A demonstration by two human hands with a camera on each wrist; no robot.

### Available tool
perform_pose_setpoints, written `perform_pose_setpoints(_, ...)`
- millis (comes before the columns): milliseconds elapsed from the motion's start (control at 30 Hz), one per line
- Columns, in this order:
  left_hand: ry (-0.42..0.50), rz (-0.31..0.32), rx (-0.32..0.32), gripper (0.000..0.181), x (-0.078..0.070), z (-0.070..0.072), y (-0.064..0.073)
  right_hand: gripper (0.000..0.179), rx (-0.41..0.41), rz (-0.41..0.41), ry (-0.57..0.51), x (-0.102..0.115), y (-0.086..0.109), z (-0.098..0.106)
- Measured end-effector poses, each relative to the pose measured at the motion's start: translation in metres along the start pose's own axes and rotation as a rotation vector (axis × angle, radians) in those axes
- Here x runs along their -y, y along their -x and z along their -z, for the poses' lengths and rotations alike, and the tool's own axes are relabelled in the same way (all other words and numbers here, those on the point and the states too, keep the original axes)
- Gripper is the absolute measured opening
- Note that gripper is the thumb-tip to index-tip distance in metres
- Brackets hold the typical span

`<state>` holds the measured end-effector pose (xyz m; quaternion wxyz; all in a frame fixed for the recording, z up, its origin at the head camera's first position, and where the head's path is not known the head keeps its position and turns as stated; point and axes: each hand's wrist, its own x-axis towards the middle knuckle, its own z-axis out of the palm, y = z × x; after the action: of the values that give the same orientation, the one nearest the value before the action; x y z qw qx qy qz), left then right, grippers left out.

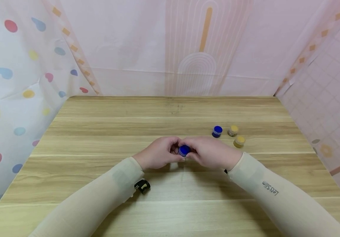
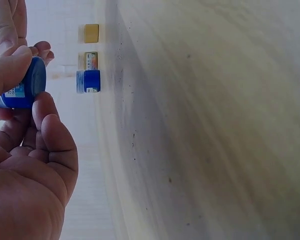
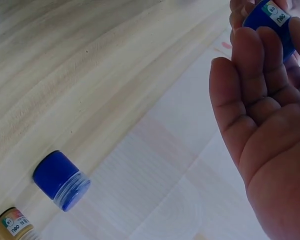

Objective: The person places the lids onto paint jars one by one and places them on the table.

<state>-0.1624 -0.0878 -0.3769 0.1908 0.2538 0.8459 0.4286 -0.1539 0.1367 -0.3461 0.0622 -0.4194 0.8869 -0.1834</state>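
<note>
A small blue paint jar (image 1: 184, 150) with a clear ridged lid is held between both hands, over the middle of the table. From its left side my left hand (image 1: 161, 153) pinches it with thumb and fingers. On the opposite side, my right hand (image 1: 212, 152) grips the same jar, its thumb and fingers curled around it. The left wrist view shows the jar (image 2: 27, 87) tilted, its label partly covered by a thumb. In the right wrist view, part of its label (image 3: 277, 14) shows above the fingers.
To the right, beyond my right hand, stand another blue jar (image 1: 217, 131) and two yellow jars (image 1: 233, 130), close together on the wooden table (image 1: 158, 214). A black device (image 1: 142, 186) sits at my left wrist. Patterned cloth (image 1: 128, 39) hangs behind the table and on both sides.
</note>
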Motion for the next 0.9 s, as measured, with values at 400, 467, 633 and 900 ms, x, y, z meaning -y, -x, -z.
perform_pose_setpoints(400,0.010,-0.001,0.012,0.028,-0.0003,-0.0016,-0.0004,0.024,0.008,-0.013,0.004,0.0003,0.0019,-0.0002)
perform_pose_setpoints(467,0.019,-0.002,0.018,0.029,0.0000,-0.0017,-0.0006,0.025,0.011,-0.018,0.008,0.0008,0.0021,0.0000)
perform_pose_setpoints(633,0.042,-0.008,0.031,0.029,0.0002,-0.0014,0.0002,0.027,0.015,-0.028,0.006,0.0012,0.0021,0.0002)
perform_pose_setpoints(900,-0.036,0.017,0.027,0.037,0.0009,-0.0005,0.0010,0.024,0.063,-0.118,-0.051,0.0008,0.0040,0.0026)
